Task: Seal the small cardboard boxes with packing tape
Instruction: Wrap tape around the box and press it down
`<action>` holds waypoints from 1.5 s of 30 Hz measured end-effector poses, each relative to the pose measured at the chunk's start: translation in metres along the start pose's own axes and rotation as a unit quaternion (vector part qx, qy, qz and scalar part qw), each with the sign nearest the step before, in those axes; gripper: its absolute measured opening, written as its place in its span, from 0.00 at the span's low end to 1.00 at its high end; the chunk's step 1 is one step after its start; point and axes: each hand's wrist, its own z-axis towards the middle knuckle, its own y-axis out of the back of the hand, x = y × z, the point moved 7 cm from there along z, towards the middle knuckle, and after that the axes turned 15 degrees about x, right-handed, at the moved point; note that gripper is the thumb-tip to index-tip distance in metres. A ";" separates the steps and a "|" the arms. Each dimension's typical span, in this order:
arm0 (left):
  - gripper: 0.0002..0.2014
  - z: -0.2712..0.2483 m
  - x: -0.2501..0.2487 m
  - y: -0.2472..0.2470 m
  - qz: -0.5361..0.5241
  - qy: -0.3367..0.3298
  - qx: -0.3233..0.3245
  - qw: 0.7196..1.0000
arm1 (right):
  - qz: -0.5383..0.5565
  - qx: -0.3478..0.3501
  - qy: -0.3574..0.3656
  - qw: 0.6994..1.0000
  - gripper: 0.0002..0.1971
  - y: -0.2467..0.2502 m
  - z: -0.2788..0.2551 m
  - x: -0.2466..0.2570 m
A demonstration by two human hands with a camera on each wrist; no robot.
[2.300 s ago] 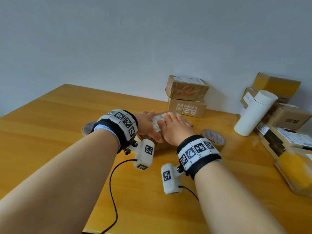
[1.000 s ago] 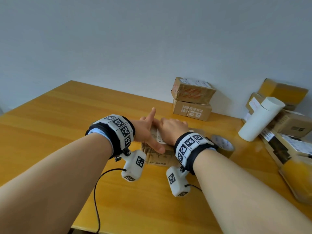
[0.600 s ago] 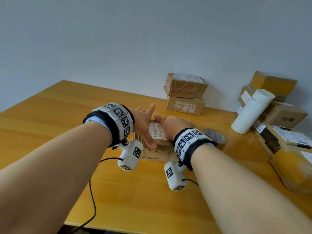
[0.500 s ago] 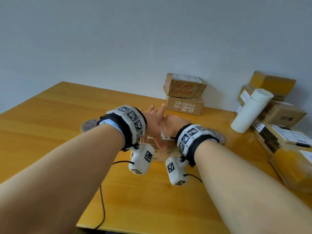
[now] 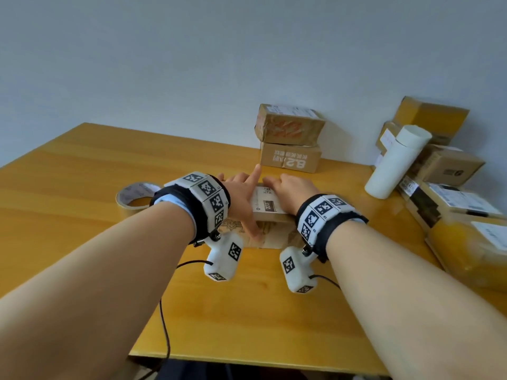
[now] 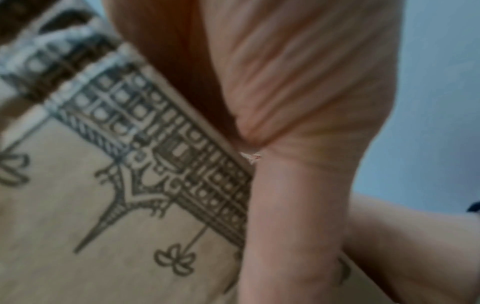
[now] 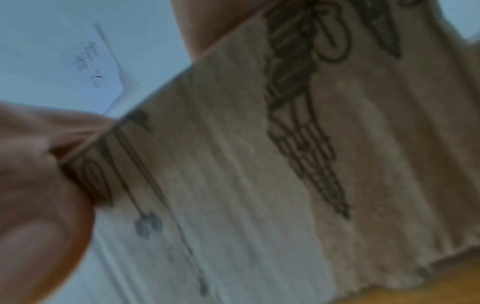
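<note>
A small cardboard box (image 5: 274, 237) with a printed front face and a white label (image 5: 267, 205) on top sits mid-table between my hands. My left hand (image 5: 241, 194) is at its left end, thumb pressed straight down the front face and index finger raised straight. The left wrist view shows that thumb (image 6: 293, 226) lying along the printed box (image 6: 103, 205). My right hand (image 5: 290, 189) lies over the box top, fingers bent. In the right wrist view its thumb (image 7: 39, 195) clamps the top front edge of the box (image 7: 259, 164). A tape roll (image 5: 137, 197) lies left of my left wrist.
Two stacked boxes (image 5: 289, 138) stand against the wall behind. A white paper roll (image 5: 395, 160) leans on a pile of boxes (image 5: 444, 171) at the right, with a yellow-taped parcel (image 5: 466, 242) nearer. Wrist-camera cables (image 5: 164, 325) trail over the table's front edge.
Both hands stayed on the box and shifted over it. The left thumb now lies down the front face. The roll right of the box is now hidden behind my right wrist.
</note>
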 end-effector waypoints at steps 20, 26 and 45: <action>0.81 -0.042 -0.003 0.047 -0.280 -0.234 -0.083 0.927 | 0.310 -0.081 0.020 0.947 0.33 0.125 -0.063 0.036; 0.81 -0.056 0.008 0.052 -0.293 -0.246 -0.135 0.914 | 0.205 -0.148 0.044 0.966 0.25 0.137 -0.070 0.063; 0.73 -0.096 0.021 0.085 -0.186 -0.123 -0.159 0.962 | 0.300 -0.108 0.081 0.944 0.20 0.125 -0.052 0.069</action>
